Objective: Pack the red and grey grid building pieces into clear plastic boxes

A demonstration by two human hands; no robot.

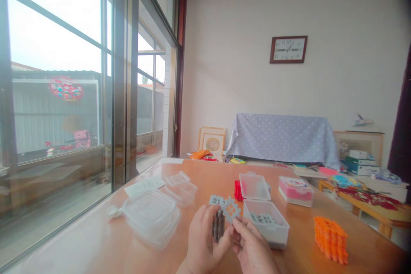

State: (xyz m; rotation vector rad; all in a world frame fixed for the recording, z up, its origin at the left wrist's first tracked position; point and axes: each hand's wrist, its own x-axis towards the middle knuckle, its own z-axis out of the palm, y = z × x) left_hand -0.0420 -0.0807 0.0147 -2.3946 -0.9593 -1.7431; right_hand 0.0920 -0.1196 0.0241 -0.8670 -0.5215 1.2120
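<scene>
My left hand point(205, 236) is closed around a stack of dark grey notched pieces point(218, 227), with a light grey notched piece point(217, 200) on its top. Between the fingertips of my right hand point(252, 246) is a grey building piece point(231, 209), square with toothed edges and a windowed middle. It is tilted up and overlaps the top of the stack; whether the two are joined I cannot tell. Just beyond my right hand stands an open clear plastic box point(281, 233), its lid raised, with more grey pieces point(261, 218) inside.
An orange stack point(330, 239) stands at the right and a red stack point(238, 190) behind the open box. A pink-and-white lidded box point(296, 191) sits further back. Clear plastic containers point(150, 216) and a printed sheet point(144, 185) lie left, beside the window.
</scene>
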